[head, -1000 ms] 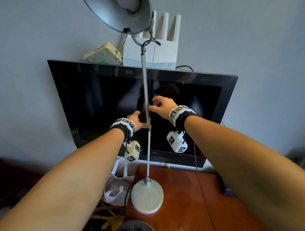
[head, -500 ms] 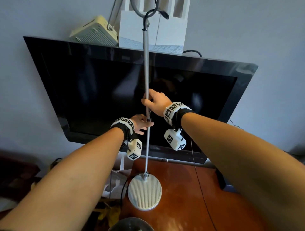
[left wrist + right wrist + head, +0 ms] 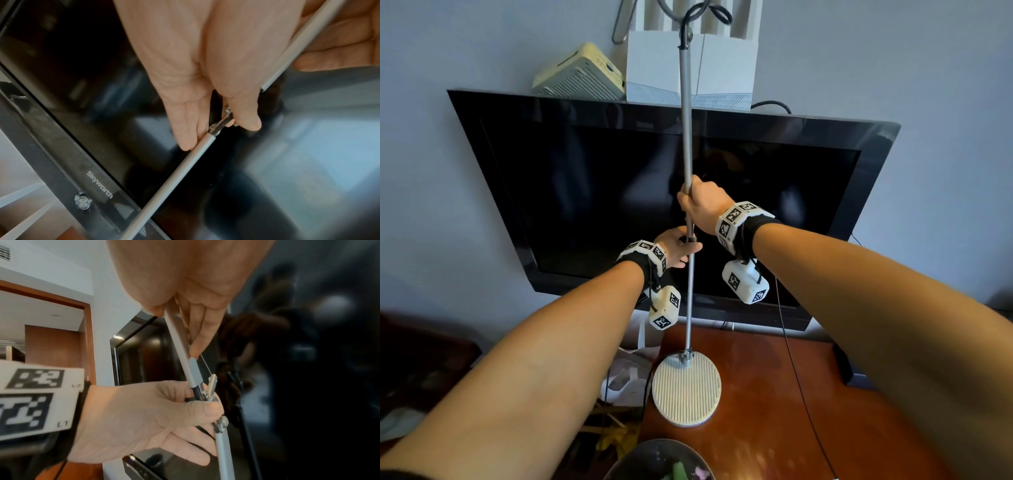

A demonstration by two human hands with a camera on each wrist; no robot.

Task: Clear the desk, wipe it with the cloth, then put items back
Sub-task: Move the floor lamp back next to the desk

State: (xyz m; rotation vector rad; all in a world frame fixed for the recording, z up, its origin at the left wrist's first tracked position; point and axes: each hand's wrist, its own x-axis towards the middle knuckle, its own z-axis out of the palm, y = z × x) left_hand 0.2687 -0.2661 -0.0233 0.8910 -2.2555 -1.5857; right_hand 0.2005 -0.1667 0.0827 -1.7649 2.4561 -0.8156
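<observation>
Desk lamp (image 3: 690, 294): slim silver pole, two sections w/ a metal joint (image 3: 221, 124) approx. mid-height. Round ribbed base (image 3: 686, 389) sits flat on the desk (image 3: 774, 394), at the desk's left edge, in front of the TV (image 3: 585, 192). Pole stands near upright; top end runs out of the head view, black cable looped there.

Left hand (image 3: 677, 247): at the joint. Thumb (image 3: 205, 410) and fingers curl round the joint hardware and pinch it; in the left wrist view the fingers lie pressed together along the lower pole section.

Right hand (image 3: 702, 205): just above the left hand, on the upper pole section. Fingers wrapped round the pole, closed tight together; fingertips (image 3: 197, 347) bear on the tube just above a grey sleeve (image 3: 195, 373). Both hands apart, not touching each other.

Desk: reddish-brown wood, glossy. Thin black cable (image 3: 794, 370) crosses it right of the base. Dark bowl (image 3: 657, 460) at near edge; contents unclear.

TV: black, screen off, behind the lamp, lower bezel marked "Skyworth". On top of it: white router (image 3: 664, 72) w/ upright antennas and a cream vented box (image 3: 580, 73). White plastic bag (image 3: 630, 377) lies left of the base, off the desk.
</observation>
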